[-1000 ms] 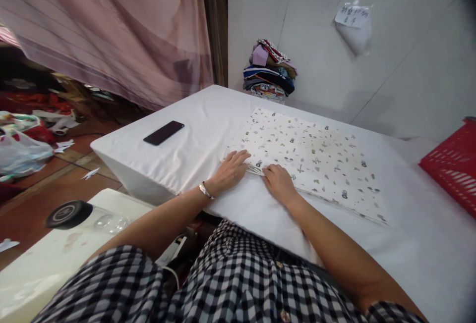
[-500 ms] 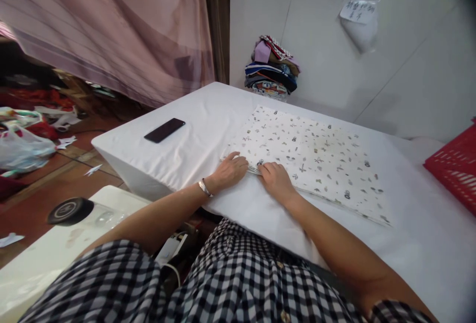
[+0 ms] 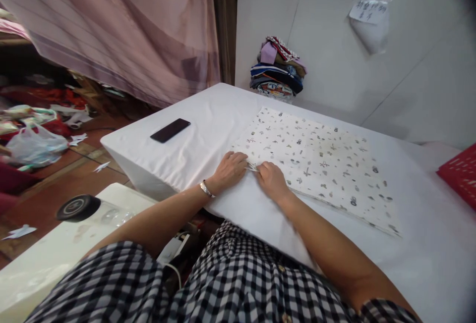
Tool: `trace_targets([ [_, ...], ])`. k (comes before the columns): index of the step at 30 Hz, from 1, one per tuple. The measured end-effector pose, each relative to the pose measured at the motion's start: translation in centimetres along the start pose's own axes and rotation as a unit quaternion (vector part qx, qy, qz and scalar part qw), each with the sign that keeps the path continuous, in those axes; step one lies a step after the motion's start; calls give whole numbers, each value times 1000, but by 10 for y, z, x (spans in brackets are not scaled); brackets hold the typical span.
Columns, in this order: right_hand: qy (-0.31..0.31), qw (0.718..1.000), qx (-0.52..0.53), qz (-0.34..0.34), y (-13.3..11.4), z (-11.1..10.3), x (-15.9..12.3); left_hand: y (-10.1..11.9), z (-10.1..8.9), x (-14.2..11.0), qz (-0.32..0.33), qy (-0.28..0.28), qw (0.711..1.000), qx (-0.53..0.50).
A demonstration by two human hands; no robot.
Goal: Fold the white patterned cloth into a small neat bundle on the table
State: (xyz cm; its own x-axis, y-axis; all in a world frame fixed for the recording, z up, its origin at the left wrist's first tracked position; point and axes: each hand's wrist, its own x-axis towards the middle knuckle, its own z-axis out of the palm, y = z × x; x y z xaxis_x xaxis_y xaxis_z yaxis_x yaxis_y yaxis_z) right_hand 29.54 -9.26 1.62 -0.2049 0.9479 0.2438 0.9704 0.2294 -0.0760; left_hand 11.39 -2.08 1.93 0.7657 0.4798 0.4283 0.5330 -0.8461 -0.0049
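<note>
A white cloth (image 3: 312,157) with a small scattered print lies folded flat in layers on the white-covered table (image 3: 201,149). At its near left corner, the fingers of my left hand (image 3: 229,170) are curled over the edge, gripping it. Just to the right, my right hand (image 3: 272,179) pinches the same near edge between thumb and fingers. A short stretch of layered, slightly bunched edge shows between the two hands. My fingertips are partly hidden, so how many layers each hand holds cannot be made out.
A black phone (image 3: 170,130) lies on the table's left part. Folded clothes (image 3: 278,70) are stacked at the back by the wall. A red plastic basket (image 3: 461,174) stands at the right edge. Lower left, a clear jar with a black lid (image 3: 79,208) rests on a white surface.
The view has turned a little left, so the scene sits further right. My hands remain at the cloth's near left corner, and the edge between them now looks more gathered.
</note>
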Motion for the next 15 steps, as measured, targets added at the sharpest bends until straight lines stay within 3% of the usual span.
trace_targets([
  [6, -1, 1000, -4, 4, -3, -1, 0, -8, -3, -2, -11, -1, 1000, 25],
  [15, -9, 998, -49, -28, -8, 2, 1, -22, -13, -11, 72, -17, 997, 2],
])
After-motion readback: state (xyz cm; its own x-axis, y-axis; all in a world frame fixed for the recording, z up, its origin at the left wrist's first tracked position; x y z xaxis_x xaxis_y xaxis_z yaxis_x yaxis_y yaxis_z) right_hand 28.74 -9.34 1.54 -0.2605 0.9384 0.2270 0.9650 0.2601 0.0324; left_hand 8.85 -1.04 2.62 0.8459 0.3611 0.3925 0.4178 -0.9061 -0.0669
